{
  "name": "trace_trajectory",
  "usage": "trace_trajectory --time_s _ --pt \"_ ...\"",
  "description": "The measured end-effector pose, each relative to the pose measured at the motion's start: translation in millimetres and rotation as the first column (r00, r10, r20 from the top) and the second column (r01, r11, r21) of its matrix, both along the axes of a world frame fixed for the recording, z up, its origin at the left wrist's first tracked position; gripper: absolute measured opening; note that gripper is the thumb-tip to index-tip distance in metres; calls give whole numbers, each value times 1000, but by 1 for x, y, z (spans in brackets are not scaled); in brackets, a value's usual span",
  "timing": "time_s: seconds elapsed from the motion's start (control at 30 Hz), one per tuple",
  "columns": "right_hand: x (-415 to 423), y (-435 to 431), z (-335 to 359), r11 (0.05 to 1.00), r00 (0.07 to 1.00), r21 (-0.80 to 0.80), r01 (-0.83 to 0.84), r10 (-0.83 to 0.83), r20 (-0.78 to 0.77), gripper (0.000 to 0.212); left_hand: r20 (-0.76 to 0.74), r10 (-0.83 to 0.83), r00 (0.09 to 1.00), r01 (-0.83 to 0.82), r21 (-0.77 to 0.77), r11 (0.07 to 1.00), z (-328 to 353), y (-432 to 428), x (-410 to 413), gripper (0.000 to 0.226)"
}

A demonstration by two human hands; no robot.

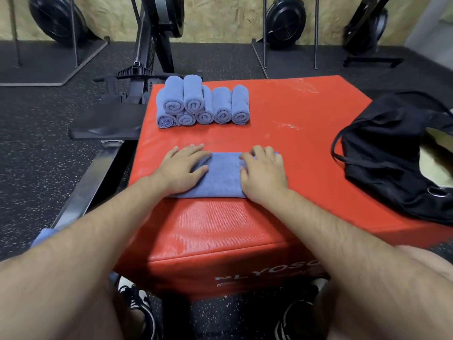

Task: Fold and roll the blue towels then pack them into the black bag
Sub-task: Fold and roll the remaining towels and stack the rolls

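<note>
Seven rolled blue towels (203,104) sit in a stack at the far-left corner of the red box (282,114): five in the bottom row, two on top at the left end, spiral ends facing the camera.

One more towel, the folded towel (224,175), lies flat on the box top near its front edge, left of centre. It is a short, wide strip and not yet rolled.

Left hand (182,168): palm down on the left part of the folded towel, fingers straight and a little spread, reaching just past the far edge onto the red surface. It presses and grips nothing.

Right hand (263,173): palm down on the right end of the same towel, thumb lying on the cloth. Its fingers are bent at the knuckles over the far-right corner, and a scrap of blue shows past them. Cannot tell whether they pinch the cloth or only press it.

Black bag (382,163): slumped on the right side of the box top, well apart from both towel groups, with one strap looping toward the box centre. Its mouth gapes on the right and a pale lining shows inside.

Off the box's left side stands a black rowing machine (152,45) on dark speckled floor (36,155). Below the box's front face is a black-and-white shoe (137,303). White lettering on that face is partly hidden by the right forearm.
</note>
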State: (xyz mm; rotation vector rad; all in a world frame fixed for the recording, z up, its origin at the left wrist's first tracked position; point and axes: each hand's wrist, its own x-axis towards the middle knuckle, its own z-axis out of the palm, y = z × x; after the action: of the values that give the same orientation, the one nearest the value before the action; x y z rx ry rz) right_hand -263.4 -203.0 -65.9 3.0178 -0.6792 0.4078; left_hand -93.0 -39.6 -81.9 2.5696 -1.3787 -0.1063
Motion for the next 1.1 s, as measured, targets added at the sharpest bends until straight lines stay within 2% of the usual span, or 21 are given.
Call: trace_trajectory --time_s 0.07,0.13,0.27,0.37,0.53,0.63,0.73,0.83,0.93,1.0,1.1 --pt "7 20 8 994 998 95 -52 54 -13 28 -7 -76 997 76 -38 996 1 -10 -3 43" --pt "12 36 9 979 993 204 -29 52 -107 33 -12 -104 995 104 -21 994 1 -17 -6 39" --pt "17 42 4 989 979 144 25 5 -206 58 115 -80 990 77 25 997 9 -17 -4 36" --pt "17 22 2 995 968 101 -17 42 -248 58 142 -26 990 24 15 1000 16 -7 -8 30" --pt "5 -18 3 990 974 114 -88 109 -198 42 -29 -48 998 45 -95 994 11 11 -34 24" --pt "-8 -21 4 974 975 172 -147 173 -142 39 42 -83 996 87 -105 991 7 18 -42 28" --pt "-25 -15 4 941 953 182 -286 298 -46 35 95 -119 988 132 -148 980 6 22 -48 29" --pt "-42 -11 4 877 903 215 -429 426 60 20 39 -247 968 249 -217 944 12 22 -64 21" --pt "-56 -7 9 786 837 312 -533 544 61 7 -67 -420 905 392 -253 885 19 24 -80 10" --pt "-66 -7 10 743 805 369 -558 593 24 13 -136 -465 875 434 -208 877 18 31 -84 16" --pt "-76 -12 9 733 786 407 -544 616 -58 32 -217 -456 863 424 -180 888 15 40 -80 24"
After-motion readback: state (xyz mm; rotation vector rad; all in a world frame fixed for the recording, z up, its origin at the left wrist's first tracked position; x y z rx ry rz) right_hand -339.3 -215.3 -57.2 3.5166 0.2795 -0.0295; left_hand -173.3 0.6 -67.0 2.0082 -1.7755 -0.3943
